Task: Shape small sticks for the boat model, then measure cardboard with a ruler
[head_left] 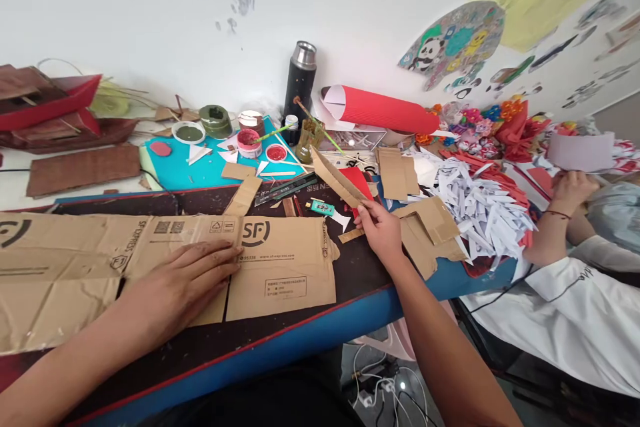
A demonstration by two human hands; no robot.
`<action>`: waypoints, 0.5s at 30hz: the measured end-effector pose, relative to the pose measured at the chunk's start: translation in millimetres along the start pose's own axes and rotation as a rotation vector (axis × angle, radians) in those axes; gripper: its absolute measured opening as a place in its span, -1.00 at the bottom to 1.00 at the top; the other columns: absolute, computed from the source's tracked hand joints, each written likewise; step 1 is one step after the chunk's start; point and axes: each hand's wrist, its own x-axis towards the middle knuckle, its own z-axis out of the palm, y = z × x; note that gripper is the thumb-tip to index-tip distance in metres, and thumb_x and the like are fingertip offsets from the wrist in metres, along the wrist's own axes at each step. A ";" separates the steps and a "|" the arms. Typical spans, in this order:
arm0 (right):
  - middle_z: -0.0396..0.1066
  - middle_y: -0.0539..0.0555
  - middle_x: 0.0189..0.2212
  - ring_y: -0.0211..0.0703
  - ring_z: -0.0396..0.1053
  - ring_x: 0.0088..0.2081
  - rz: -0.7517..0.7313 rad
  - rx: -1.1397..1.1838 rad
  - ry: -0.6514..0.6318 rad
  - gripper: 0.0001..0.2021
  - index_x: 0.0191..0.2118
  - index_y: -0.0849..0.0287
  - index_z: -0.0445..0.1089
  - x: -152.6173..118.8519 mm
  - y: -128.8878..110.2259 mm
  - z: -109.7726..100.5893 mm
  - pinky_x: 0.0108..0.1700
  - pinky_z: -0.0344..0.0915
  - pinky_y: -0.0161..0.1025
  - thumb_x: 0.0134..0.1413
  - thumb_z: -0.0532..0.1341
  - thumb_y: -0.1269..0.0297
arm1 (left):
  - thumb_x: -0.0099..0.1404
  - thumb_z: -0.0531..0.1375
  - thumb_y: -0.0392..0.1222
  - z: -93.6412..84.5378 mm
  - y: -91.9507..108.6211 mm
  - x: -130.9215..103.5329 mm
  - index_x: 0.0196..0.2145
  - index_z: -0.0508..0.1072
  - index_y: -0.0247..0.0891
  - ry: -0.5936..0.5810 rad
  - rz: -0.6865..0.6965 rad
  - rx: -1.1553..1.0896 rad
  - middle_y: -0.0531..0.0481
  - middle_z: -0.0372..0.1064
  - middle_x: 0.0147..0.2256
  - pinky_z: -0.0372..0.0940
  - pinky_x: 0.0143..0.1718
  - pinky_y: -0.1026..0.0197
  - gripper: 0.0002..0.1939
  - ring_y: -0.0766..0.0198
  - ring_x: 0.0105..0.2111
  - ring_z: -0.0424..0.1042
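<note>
A flattened cardboard box [290, 247] with printed SF lettering lies along the front of the dark table. My left hand [180, 287] rests flat on it, fingers stretched out over its middle panel. To the right, my right hand [379, 230] pinches the lower end of a curved cardboard strip [336, 177], which tilts up and to the left. Just left of that hand are a small teal box-like item [320, 207] and a white paper scrap [341, 220]. A dark utility knife [285, 189] seems to lie behind the box, partly among other things.
Paint pots [249, 142] and brushes stand on a blue sheet [175, 163] at the back. A black thermos [301, 77] and a red paper roll [383, 110] are by the wall. White paper scraps [480, 197] are heaped right, near another person's hand [573, 190]. Cardboard pieces [433, 230] lie nearby.
</note>
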 end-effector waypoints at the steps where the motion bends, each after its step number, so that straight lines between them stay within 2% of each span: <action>1: 0.64 0.08 -0.44 -0.02 0.62 -0.44 -0.012 -0.008 0.002 -0.56 0.04 0.16 0.59 1.6 0.6 0.2 -0.22 0.58 -0.11 0.41 0.19 -0.10 | 0.59 0.10 -0.08 0.6 1.7 0.1 0.26 0.53 -0.07 0.007 -0.001 0.006 0.00 0.50 0.28 0.34 0.32 -0.01 -0.61 0.04 0.30 0.43; 8: 0.61 0.08 -0.50 0.01 0.60 -0.48 -0.039 -0.033 0.051 -0.52 -0.03 0.15 0.62 10.2 -6.0 -3.5 -0.29 0.58 -0.09 0.36 0.21 -0.18 | 0.57 0.06 -0.22 6.7 19.5 4.9 0.18 0.56 -0.18 0.023 -0.024 0.108 -0.14 0.54 0.23 0.38 0.27 -0.09 -0.63 -0.04 0.26 0.45; 12: 0.60 0.06 -0.51 -0.04 0.56 -0.54 -0.019 0.063 0.082 -0.57 -0.02 0.17 0.61 0.1 -28.6 -5.3 -0.40 0.56 -0.14 0.36 0.25 -0.11 | 0.57 0.07 -0.26 9.5 23.3 7.8 0.20 0.53 -0.24 0.007 -0.017 0.147 -0.19 0.53 0.23 0.36 0.28 -0.11 -0.63 -0.07 0.26 0.44; 15: 0.60 0.03 -0.52 -0.09 0.56 -0.55 -0.094 0.053 0.005 -0.65 -0.01 0.14 0.63 -12.9 -54.3 -7.2 -0.40 0.53 -0.19 0.41 0.25 0.00 | 0.56 0.08 -0.26 11.5 23.0 9.1 0.23 0.51 -0.23 0.009 -0.038 0.131 -0.19 0.52 0.24 0.33 0.30 -0.11 -0.62 -0.06 0.28 0.43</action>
